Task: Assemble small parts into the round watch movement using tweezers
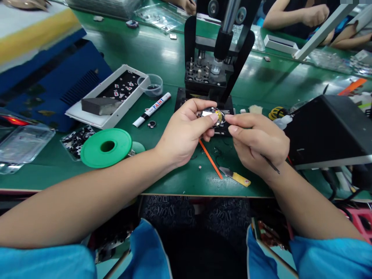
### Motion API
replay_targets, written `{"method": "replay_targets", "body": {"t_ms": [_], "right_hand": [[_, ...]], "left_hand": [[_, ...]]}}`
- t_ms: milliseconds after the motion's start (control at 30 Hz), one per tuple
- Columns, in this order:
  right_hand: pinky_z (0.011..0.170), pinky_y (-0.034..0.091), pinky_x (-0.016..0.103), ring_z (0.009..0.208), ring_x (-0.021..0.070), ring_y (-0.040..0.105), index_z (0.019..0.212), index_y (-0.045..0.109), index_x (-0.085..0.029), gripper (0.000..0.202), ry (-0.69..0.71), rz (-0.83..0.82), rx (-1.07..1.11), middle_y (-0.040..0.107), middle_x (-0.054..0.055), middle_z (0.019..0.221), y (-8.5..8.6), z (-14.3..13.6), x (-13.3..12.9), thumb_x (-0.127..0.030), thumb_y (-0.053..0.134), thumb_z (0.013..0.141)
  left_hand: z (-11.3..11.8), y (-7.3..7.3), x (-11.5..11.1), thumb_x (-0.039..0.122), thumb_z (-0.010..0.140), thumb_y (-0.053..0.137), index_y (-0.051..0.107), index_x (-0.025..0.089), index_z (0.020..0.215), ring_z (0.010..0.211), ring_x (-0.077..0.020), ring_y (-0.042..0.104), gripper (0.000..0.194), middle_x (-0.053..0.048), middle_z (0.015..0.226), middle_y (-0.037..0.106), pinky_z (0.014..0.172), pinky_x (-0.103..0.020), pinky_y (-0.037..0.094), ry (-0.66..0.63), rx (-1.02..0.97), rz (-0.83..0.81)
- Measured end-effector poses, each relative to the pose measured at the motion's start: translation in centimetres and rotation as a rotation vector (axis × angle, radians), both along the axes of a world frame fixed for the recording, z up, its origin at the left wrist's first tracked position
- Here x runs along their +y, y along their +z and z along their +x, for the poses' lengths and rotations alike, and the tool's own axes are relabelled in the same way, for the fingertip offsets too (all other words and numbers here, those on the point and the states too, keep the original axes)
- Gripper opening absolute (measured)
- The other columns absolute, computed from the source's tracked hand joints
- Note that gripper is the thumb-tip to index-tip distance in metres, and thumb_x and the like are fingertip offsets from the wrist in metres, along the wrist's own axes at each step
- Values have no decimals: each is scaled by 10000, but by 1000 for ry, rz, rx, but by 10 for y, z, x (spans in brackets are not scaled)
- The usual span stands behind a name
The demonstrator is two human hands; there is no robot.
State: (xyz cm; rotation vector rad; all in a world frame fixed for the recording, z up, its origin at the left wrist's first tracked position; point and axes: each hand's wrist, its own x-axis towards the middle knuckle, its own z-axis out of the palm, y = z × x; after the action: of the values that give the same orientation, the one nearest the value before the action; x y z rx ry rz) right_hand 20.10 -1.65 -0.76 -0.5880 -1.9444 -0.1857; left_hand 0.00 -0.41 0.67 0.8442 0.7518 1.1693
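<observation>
Nearest, toward the front edge of the surface [174, 183], a knife [240, 178] lay with its blade toward the left, an orange stick [210, 159] just beside it. Beyond them, the right hand [258, 141] was pinched narrow, a thin dark tool [270, 164] passing through its grip; the working tip was too small to make out. Its fingertips met the right end of a small part [220, 116], which the left hand [186, 130] held above the surface between thumb and fingers.

The part looked light and stiff, its shiny metal probably slick and its fine yellow section likely fragile. The outer rim seemed the safest place to take hold, with little pressure on the face. Its long axis appeared to run roughly left to right, the silvery portion toward the left palm, the yellow one toward the right hand; the thumb hid some of its outline. Farther off, behind the part, stood a black press [206, 73].
</observation>
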Motion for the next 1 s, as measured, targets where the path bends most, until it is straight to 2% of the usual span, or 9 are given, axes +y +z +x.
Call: {"method": "replay_targets", "body": {"t_ms": [200,333,467,567,700,833,1000], "right_hand": [[850,744,418,986,270,903,1091,847,-342,225,-71,-121,-22,919,-7,1142,4,-6,-10,-151,748,1023],[847,738,437,979,292,896,1148,852,-329,205,-132,-220,-15,915,9,1124,1,-9,-11,-221,700,1062],[816,732,405,977,287,899,1142,833,-289,239,-136,15,-68,918,50,1150,-3,-1,-4,-114,769,992],[877,747,419,1033,282,906,1161,829,-296,310,-114,30,-43,920,60,1200,-1,5,1,-52,773,978],[920,758,448,1054,270,908,1197,826,-324,325,-61,-18,25,924,26,1178,4,5,3,-73,781,995],[915,750,474,1050,272,902,1189,827,-328,258,-51,-73,109,920,16,1168,3,7,7,-159,835,994],[909,744,472,997,255,890,1180,825,-333,244,-9,-154,155,916,3,1118,0,8,7,-189,855,985]], "left_hand": [[-1,2,0,69,914,818,695,178,1060,548,-59,589,219,51,733,675,508,-164,465,-24,-13,-56],[0,2,-2,90,901,843,675,186,1058,531,-66,579,249,54,714,666,485,-169,449,-46,17,-47],[1,3,-6,88,915,829,678,179,1064,524,-71,575,231,50,722,665,468,-178,449,-89,38,-16],[0,3,-7,88,941,816,686,182,1088,540,-71,590,218,53,731,662,490,-179,467,-94,49,6],[-1,-2,-2,71,971,770,706,200,1140,589,-64,605,223,50,780,674,546,-176,481,-46,74,30],[-1,-10,3,81,924,813,725,219,1169,671,-84,627,295,39,844,701,608,-205,501,-24,122,101],[-1,-21,7,154,826,931,700,232,1185,955,-156,727,434,5,1032,779,888,-295,624,-13,115,223]]}}
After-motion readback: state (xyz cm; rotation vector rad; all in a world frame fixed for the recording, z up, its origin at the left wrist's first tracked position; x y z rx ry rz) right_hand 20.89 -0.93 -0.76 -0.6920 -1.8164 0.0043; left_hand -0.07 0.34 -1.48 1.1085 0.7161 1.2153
